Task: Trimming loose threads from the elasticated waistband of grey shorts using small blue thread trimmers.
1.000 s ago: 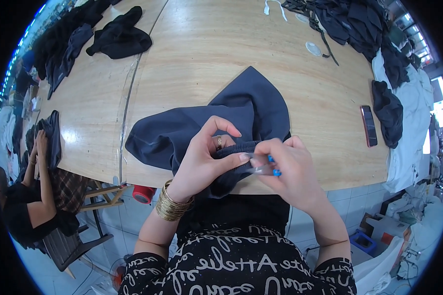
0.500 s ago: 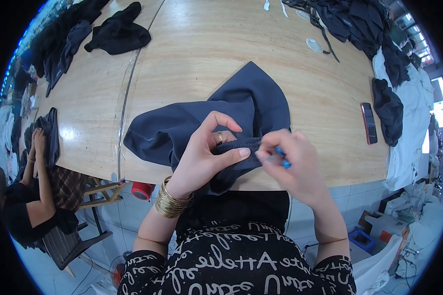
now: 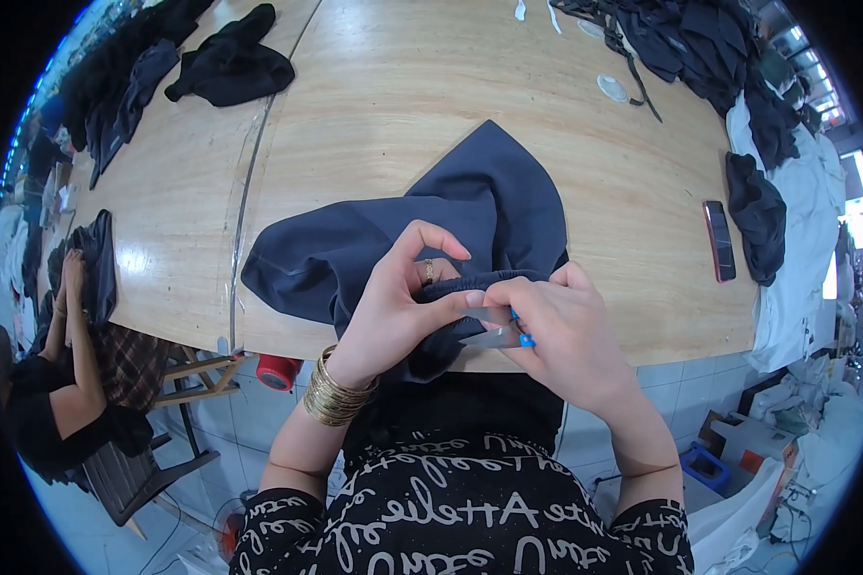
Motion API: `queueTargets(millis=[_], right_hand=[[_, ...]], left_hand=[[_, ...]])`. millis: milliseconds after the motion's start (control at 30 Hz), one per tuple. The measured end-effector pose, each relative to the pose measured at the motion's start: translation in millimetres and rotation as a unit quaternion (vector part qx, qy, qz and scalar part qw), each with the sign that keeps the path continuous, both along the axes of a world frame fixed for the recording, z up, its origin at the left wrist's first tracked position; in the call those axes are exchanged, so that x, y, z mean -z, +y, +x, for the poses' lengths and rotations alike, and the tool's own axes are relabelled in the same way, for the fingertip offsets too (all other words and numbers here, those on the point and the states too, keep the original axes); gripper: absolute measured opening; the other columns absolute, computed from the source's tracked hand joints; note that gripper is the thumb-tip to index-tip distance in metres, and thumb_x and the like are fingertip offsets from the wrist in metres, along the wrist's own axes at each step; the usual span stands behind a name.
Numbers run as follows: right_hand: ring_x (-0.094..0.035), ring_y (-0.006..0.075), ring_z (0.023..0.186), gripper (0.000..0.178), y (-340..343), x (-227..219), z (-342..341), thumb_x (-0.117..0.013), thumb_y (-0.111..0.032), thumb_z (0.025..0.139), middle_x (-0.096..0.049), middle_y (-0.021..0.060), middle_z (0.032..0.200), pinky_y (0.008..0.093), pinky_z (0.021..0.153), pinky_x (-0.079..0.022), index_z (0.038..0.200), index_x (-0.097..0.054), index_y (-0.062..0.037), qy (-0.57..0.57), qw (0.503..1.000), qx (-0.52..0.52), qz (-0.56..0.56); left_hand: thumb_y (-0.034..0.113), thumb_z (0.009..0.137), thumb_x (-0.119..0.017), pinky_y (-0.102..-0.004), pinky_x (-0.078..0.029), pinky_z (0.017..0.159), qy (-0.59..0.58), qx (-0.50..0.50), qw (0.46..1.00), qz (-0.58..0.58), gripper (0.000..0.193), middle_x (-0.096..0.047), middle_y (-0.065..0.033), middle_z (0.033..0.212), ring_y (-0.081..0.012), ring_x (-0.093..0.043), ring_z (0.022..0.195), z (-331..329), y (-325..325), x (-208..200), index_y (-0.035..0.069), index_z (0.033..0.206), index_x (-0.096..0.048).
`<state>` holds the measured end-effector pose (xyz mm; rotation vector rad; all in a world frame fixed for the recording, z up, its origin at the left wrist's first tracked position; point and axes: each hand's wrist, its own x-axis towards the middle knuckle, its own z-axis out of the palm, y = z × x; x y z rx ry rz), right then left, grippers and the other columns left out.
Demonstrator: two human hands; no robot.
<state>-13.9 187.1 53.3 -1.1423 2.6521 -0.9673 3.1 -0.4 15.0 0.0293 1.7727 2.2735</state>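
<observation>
A dark navy garment (image 3: 355,240) lies bunched on the wooden table (image 3: 374,125) in front of me. My left hand (image 3: 408,297) pinches its gathered, elastic-looking edge (image 3: 489,281) between thumb and fingers, the index finger raised in a curve. Small thread snips (image 3: 499,335) with blue parts sit in my right hand (image 3: 561,326), their metal blades parted and pointing left, just below the gathered edge. Thumb and index finger of that hand also meet the edge close to my left thumb. Whether a thread lies between the blades is too small to tell.
A phone (image 3: 718,240) lies on the right, beside a dark cloth piece (image 3: 756,216). Dark garments pile up at the far right (image 3: 686,43) and far left (image 3: 125,77). At the left, a co-worker's hands (image 3: 74,273) rest on dark fabric. A red object (image 3: 278,371) shows below the table edge.
My right hand has moved slightly left and turned, bringing the blades into sight and its fingertips to the gathered edge. My left hand and the garment have barely moved.
</observation>
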Motion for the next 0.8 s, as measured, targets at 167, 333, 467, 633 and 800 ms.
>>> queueTargets(millis=[167, 333, 467, 633, 800], right_hand=[[-0.053, 0.0135, 0.064, 0.024, 6, 1, -2, -0.067, -0.008, 0.073, -0.057, -0.0016, 0.073, 0.0273, 0.068, -0.034, 0.092, -0.052, -0.0094, -0.102, 0.989, 0.065, -0.088], [-0.052, 0.0134, 0.065, 0.023, 9, -4, -3, -0.067, -0.010, 0.074, -0.059, -0.0008, 0.077, 0.0261, 0.071, -0.035, 0.091, -0.053, -0.0092, -0.176, 0.970, 0.127, -0.113], [-0.052, 0.0118, 0.063, 0.023, 8, -4, -3, -0.067, -0.010, 0.073, -0.060, -0.0031, 0.077, 0.0253, 0.069, -0.034, 0.091, -0.053, -0.0096, -0.123, 0.987, 0.073, -0.074], [-0.052, 0.0099, 0.059, 0.023, 2, 2, -2, -0.068, -0.010, 0.072, -0.060, -0.0053, 0.074, 0.0249, 0.069, -0.033, 0.090, -0.054, -0.0105, -0.035, 0.999, 0.004, -0.019], [-0.052, 0.0098, 0.059, 0.023, 13, -2, -4, -0.069, -0.015, 0.074, -0.059, -0.0044, 0.070, 0.0260, 0.069, -0.033, 0.091, -0.054, -0.0101, -0.149, 0.971, 0.141, -0.119]], left_hand=[[-0.002, 0.079, -0.065, -0.0164, -0.041, 0.063, -0.028, -0.013, 0.999, 0.025, 0.033, -0.055, 0.0006, 0.075, -0.0020, -0.051, 0.072, 0, 1, -7, 0.005, 0.103, -0.043], [-0.002, 0.079, -0.065, -0.0166, -0.042, 0.064, -0.033, -0.014, 0.999, 0.017, 0.033, -0.055, 0.0009, 0.074, -0.0023, -0.052, 0.072, 1, -2, -4, 0.005, 0.103, -0.043], [-0.002, 0.079, -0.065, -0.0165, -0.042, 0.065, -0.036, -0.013, 0.999, 0.021, 0.033, -0.055, 0.0012, 0.073, -0.0022, -0.052, 0.072, 0, -1, -6, 0.005, 0.103, -0.043], [-0.002, 0.079, -0.064, -0.0168, -0.042, 0.066, -0.015, -0.009, 1.000, 0.019, 0.032, -0.055, 0.0004, 0.077, -0.0024, -0.052, 0.073, 0, 1, -4, 0.005, 0.102, -0.043], [-0.003, 0.080, -0.064, -0.0175, -0.043, 0.067, -0.037, -0.004, 0.999, 0.037, 0.033, -0.057, -0.0010, 0.081, -0.0032, -0.053, 0.076, 0, -2, -9, 0.005, 0.103, -0.043]])
